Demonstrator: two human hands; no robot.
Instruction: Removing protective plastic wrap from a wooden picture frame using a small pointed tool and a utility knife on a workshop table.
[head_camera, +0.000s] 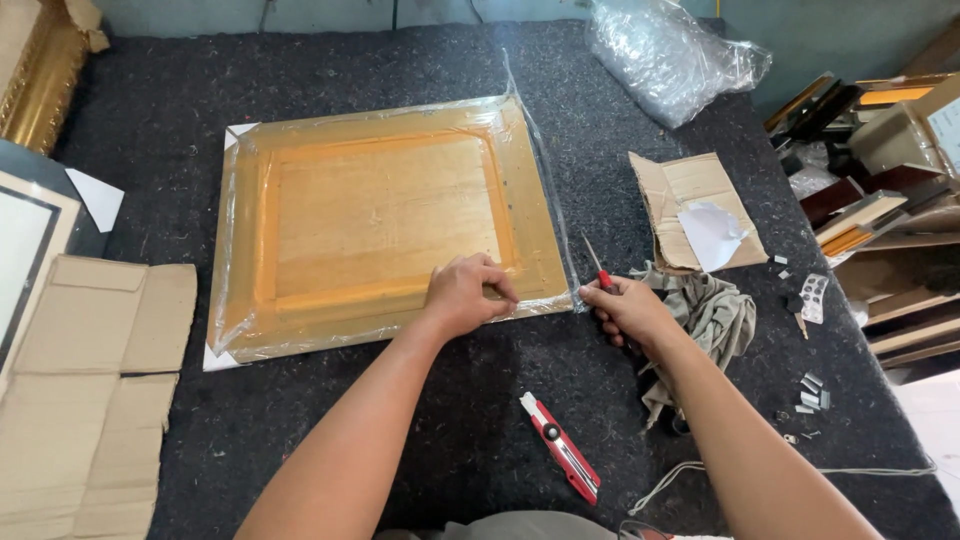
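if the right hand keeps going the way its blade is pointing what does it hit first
The right hand holds a thin red-handled blade aimed up and slightly left, along the right edge of the plastic-wrapped wooden picture frame. It would probably meet the loose clear plastic wrap along that edge first, though depth is unclear.

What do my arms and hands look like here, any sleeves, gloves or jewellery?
Both forearms are bare up to the frame edge, with no sleeves in view. The left hand and right hand wear no gloves; no rings, watch or bracelets are visible.
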